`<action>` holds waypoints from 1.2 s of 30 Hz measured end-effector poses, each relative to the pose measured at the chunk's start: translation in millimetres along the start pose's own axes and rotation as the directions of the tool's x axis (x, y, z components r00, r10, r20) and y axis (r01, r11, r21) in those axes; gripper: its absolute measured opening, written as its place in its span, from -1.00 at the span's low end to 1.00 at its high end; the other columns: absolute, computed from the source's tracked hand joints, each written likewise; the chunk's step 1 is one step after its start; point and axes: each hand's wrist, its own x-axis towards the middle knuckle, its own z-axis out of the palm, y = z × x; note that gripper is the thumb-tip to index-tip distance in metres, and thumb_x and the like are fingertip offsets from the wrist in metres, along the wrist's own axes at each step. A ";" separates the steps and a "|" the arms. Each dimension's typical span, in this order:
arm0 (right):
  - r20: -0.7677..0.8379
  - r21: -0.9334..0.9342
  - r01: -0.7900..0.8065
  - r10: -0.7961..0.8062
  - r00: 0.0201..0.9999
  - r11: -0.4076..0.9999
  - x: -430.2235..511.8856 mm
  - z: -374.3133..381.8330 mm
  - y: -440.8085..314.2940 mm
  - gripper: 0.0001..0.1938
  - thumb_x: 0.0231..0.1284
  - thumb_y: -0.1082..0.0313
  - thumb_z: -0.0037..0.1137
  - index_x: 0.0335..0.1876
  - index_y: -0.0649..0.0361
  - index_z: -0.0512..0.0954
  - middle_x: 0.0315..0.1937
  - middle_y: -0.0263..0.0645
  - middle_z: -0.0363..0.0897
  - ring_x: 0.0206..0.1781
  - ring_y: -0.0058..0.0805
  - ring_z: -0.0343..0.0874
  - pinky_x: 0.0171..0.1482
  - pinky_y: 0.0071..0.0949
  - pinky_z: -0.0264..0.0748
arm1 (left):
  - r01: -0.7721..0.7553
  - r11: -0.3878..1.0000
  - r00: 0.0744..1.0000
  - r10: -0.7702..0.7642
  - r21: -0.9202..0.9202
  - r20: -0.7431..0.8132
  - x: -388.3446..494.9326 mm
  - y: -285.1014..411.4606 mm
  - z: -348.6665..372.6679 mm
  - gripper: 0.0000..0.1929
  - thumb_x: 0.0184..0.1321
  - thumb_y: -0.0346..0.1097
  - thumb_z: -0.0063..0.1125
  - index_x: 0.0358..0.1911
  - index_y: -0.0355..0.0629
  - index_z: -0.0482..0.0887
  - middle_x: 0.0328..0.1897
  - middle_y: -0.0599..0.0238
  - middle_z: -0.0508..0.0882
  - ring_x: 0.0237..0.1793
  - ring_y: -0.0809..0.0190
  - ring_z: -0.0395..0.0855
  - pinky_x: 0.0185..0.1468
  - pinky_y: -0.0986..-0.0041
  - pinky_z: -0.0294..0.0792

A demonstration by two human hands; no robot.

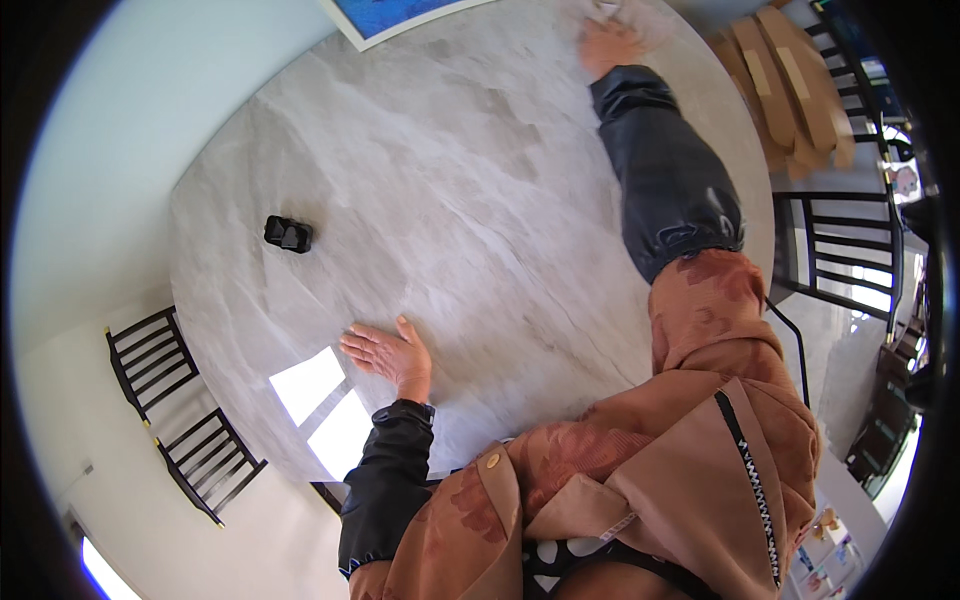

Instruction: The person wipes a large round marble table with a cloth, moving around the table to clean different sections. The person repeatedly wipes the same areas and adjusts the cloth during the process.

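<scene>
My left hand [392, 355] rests palm down on the marbled grey table [480, 225], thumb spread away from the fingers and nothing in its grasp. Far across the tabletop, near its right-hand rim, my right hand [611, 46] is stretched out and blurred. Something pale and shiny [609, 7] shows just beyond its fingers, too smeared to name; whether the hand holds it is unclear. Black sleeve covers reach to both wrists. Left of centre on the table lies a small black two-part plastic object [288, 234], apart from both hands.
A framed blue picture [405, 13] stands at the table's far edge against the wall. Flattened cardboard [787, 82] leans at the right. Dark slatted chairs [851, 240] line the right side, and more chair backs [154, 360] stand at the left. Window light reflects near my left hand.
</scene>
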 end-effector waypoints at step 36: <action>0.281 0.379 0.220 -0.339 0.898 0.899 -515.1 -323.7 -9.2 -0.68 0.28 0.32 0.08 0.12 -0.08 0.64 0.32 0.14 0.34 0.37 0.07 0.39 0.38 0.12 0.35 | -0.107 0.994 0.988 0.110 0.031 -0.105 -3.8 -16.7 14.1 0.03 0.37 0.42 -0.17 0.57 -0.40 -0.07 0.64 -0.47 -0.10 0.64 -0.44 -0.22 0.56 -0.24 -0.21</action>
